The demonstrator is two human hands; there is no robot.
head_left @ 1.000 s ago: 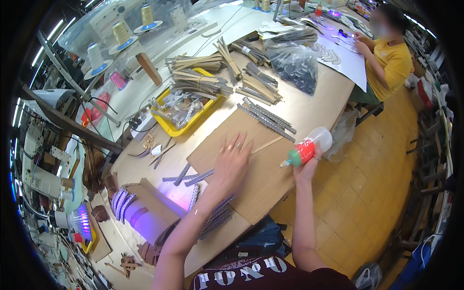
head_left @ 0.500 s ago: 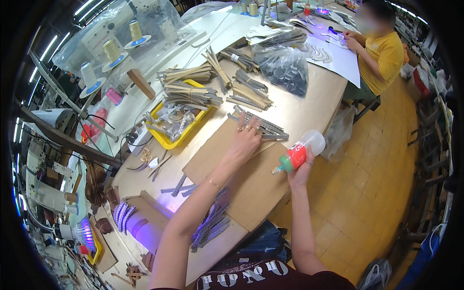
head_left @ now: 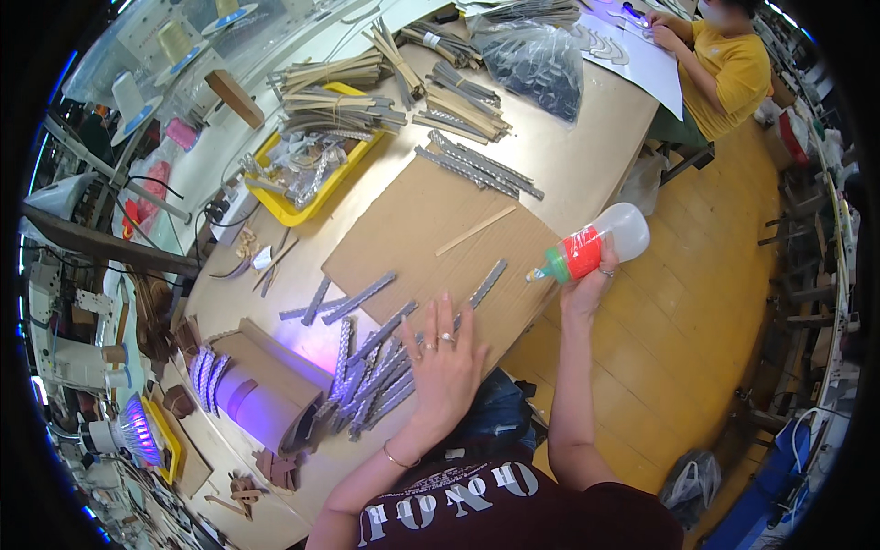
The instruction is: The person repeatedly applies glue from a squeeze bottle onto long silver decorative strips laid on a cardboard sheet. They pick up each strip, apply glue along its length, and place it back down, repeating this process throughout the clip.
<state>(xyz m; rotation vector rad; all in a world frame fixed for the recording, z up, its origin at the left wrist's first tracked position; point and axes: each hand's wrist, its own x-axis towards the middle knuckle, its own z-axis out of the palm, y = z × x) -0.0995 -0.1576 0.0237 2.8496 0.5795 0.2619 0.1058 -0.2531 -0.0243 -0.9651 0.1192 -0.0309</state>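
Observation:
My right hand [head_left: 587, 286] is wrapped around a squeeze bottle [head_left: 579, 254] with a clear body, red band and green cap, its nozzle tilted toward the cardboard sheet [head_left: 394, 229]. Fingers stretched and apart, my left hand [head_left: 445, 371] rests low over the sheet's near edge. A grey braided strip [head_left: 488, 282] runs out beyond its fingertips; whether they touch it I cannot tell. Left of that hand lies a loose pile of braided strips [head_left: 367, 380]. More braided strips [head_left: 481, 167] lie together at the sheet's far edge, and one thin tan strip [head_left: 476, 230] lies on the cardboard.
A yellow tray [head_left: 298, 216] of wrapped bits stands left, with bundled strips [head_left: 339, 110] on it. A plastic bag of dark pieces [head_left: 541, 78] lies farther back. A lit purple lamp [head_left: 137, 431] and a curved cardboard piece [head_left: 261, 385] are near left. A co-worker [head_left: 729, 69] sits far right.
My left hand has come back from the far strips to the near edge of the cardboard, its fingers now spread. The bottle stays in my right hand, slightly higher. The view has shifted.

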